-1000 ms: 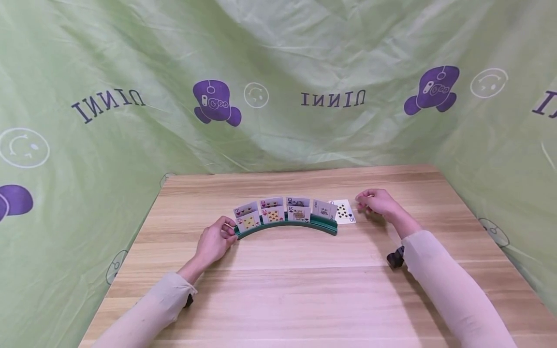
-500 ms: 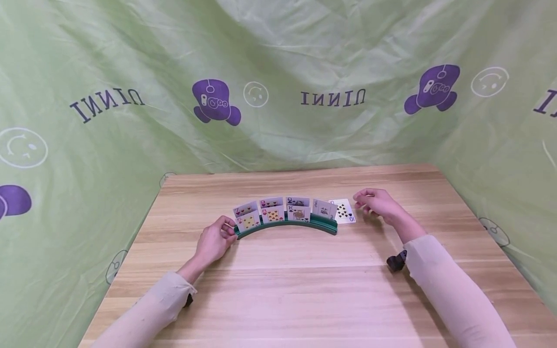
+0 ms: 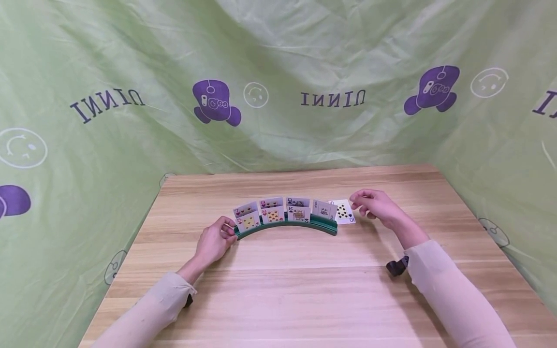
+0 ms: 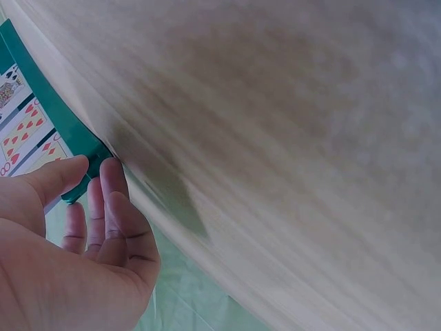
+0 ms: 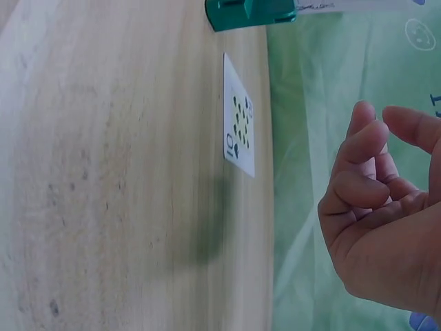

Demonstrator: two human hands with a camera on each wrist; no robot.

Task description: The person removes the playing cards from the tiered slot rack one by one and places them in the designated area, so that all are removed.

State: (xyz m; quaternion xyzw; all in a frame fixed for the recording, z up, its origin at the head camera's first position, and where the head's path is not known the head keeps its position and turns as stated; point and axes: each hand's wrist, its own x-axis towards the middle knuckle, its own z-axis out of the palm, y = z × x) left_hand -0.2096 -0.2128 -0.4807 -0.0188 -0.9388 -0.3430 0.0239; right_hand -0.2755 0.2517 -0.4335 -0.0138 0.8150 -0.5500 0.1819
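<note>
The curved green card holder (image 3: 285, 223) carries seven cards (image 3: 272, 215) in two rows, and I pinch its left end with my left hand (image 3: 215, 240). My right hand (image 3: 377, 205), loosely curled and holding nothing, has come closer to the ten (image 3: 344, 212) lying on the worktop (image 3: 296, 290) by the holder's right end since a second ago.

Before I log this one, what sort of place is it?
Probably a makeshift indoor recording booth: printed green cloth hangs behind the table and along both sides, and a card rack stands on the wood-grain top. I can't tell what lies beyond the cloth.
</note>
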